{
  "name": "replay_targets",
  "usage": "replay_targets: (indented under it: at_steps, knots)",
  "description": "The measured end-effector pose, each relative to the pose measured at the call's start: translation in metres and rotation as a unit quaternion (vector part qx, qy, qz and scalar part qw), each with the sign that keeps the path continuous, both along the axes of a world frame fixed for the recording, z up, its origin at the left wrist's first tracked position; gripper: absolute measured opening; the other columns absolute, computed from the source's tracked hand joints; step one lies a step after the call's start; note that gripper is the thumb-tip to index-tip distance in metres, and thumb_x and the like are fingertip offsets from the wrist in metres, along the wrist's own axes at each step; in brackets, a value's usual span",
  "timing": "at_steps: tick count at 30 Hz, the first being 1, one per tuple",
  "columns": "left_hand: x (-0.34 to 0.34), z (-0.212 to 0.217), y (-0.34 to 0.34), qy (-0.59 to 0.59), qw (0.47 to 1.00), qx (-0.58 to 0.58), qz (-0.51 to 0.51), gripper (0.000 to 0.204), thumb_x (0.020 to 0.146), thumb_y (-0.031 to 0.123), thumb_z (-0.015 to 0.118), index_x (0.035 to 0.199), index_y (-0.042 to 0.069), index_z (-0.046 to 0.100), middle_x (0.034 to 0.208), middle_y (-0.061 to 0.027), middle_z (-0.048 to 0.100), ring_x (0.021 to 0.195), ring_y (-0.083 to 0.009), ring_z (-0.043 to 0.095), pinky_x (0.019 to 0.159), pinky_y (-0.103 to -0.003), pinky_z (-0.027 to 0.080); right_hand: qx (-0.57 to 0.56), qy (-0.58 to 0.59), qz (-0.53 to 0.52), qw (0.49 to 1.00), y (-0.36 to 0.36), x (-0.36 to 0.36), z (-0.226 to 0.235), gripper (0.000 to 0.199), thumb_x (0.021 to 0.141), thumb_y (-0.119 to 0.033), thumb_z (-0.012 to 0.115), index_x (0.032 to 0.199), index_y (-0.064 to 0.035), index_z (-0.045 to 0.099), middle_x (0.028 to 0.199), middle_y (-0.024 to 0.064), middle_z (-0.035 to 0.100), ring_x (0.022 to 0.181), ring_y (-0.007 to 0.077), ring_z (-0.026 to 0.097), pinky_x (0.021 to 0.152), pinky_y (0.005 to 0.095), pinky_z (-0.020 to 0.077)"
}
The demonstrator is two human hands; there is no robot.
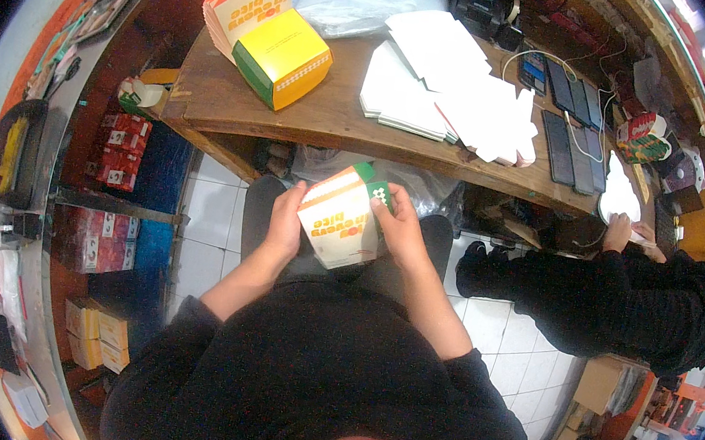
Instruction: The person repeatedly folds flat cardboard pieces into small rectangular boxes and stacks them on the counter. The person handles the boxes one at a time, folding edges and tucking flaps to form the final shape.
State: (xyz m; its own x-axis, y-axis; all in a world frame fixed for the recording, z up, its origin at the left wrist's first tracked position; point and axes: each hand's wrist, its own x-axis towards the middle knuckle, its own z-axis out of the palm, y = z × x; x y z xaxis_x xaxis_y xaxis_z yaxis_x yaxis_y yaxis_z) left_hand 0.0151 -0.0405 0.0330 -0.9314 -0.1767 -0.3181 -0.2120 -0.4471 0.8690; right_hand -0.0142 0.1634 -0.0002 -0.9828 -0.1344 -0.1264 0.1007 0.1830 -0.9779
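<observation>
Above my lap I hold a cardboard food box [339,229], cream with orange print and green side flaps, partly folded. The left edge of the box is gripped by my left hand [286,220], its thumb along the side. My right hand [401,223] pinches a green flap at the upper right corner, fingers curled behind it. On the wooden table [327,130] ahead, a folded box [282,56] in yellow and green stands with its lid raised. Right of it lies a stack of flat white cartons [422,86], some spread out loosely.
Several phones [559,147] with white cables lie on the table's right. A black device [482,6] sits at the back. A co-worker in black [610,307] handles a white carton [622,192] at the right. Shelves with red boxes [123,153] stand at the left.
</observation>
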Motion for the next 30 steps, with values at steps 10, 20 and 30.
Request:
replay_targets:
  at_steps: [10,20,30]
  knots:
    - [0.011,0.010,-0.001,-0.041,0.962,-0.089,-0.255,0.025,0.097,0.030,0.059,0.101,0.005,0.055,0.087,-0.0046,0.064,0.068,-0.0130,0.065,0.061,-0.023,0.050,0.171,0.157,0.002,0.973,-0.010,0.030,0.054,0.017,0.084,-0.016,0.069,0.099,-0.0076,0.068,0.097,0.0108,0.067,0.095,0.0299,0.063,0.082,0.0371,0.0489]
    - [0.009,0.012,-0.005,-0.018,0.929,-0.125,-0.348,0.023,0.089,0.008,0.060,0.110,0.002,0.064,0.084,-0.0013,0.065,0.068,-0.0087,0.061,0.061,-0.023,0.047,0.195,0.314,0.103,0.923,-0.004,0.042,0.046,0.015,0.074,-0.005,0.072,0.083,-0.0171,0.070,0.092,-0.0057,0.069,0.093,0.0149,0.063,0.103,0.0432,0.0282]
    - [0.014,0.025,-0.010,0.140,0.851,-0.330,-0.383,0.031,0.086,0.009,0.063,0.117,0.004,0.066,0.080,-0.0044,0.066,0.065,-0.0067,0.054,0.061,-0.025,0.046,0.221,0.266,0.057,0.937,-0.012,0.052,0.057,0.012,0.075,-0.010,0.074,0.086,-0.0161,0.072,0.091,-0.0026,0.070,0.094,0.0179,0.064,0.096,0.0380,0.0372]
